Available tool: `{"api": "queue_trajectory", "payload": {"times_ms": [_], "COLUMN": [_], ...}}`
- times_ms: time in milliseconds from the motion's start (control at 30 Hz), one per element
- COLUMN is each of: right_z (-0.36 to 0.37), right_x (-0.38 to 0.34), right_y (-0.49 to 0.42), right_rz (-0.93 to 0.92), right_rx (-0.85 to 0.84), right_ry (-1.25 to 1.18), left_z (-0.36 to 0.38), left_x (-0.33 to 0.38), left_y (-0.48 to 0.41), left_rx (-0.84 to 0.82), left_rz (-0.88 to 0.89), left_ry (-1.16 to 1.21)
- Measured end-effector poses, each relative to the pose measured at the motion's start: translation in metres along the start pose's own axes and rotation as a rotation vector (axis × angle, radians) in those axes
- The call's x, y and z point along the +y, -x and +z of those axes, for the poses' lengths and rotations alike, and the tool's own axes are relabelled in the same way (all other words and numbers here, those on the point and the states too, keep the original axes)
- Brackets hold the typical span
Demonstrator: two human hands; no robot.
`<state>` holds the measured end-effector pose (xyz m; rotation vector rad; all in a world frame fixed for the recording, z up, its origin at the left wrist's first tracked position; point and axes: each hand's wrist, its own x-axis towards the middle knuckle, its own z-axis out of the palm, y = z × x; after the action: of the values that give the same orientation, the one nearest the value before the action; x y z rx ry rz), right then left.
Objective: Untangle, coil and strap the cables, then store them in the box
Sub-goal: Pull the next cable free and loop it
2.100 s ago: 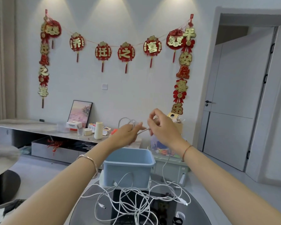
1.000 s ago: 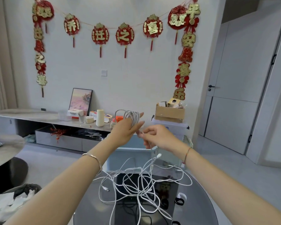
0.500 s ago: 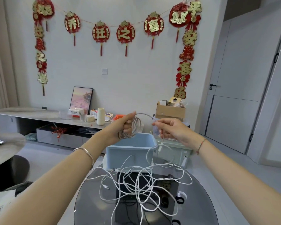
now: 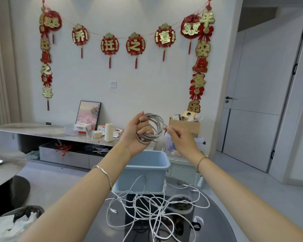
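coil (image 4: 147, 137) now fully wound, gripped by left hand (image 4: 138, 132), right hand (image 4: 180, 139) too blurred to tell; box (image 4: 143, 179) seems empty, tangle (image 4: 162, 209) before it.

home living room — festive wall decorations (image 4: 109, 44)

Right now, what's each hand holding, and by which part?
The left hand grips the coil by its left side. The right hand is blurred; I cannot tell.

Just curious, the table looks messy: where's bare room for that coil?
Bare glass of the table lies right of the cable tangle, and in a strip left of it. The middle is crowded; the blue box fills the far edge.
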<state>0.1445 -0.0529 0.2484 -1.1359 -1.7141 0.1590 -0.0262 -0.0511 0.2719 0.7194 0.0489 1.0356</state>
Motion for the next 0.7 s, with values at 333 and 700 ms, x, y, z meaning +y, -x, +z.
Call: {"api": "queue_trajectory", "payload": {"times_ms": [333,700], "right_z": [0.012,0.004], "right_x": [-0.033,-0.029], "right_y": [0.036,0.037], "right_rz": [-0.227,-0.281], "right_rx": [-0.174,-0.334], "right_ry": [0.989,0.348], "left_z": [-0.034,-0.050], "left_x": [-0.015,-0.025], "left_y": [-0.011,0.006], "left_rx": [0.329,0.227], "left_rz": [0.284,0.092], "left_ry": [-0.383,-1.030]}}
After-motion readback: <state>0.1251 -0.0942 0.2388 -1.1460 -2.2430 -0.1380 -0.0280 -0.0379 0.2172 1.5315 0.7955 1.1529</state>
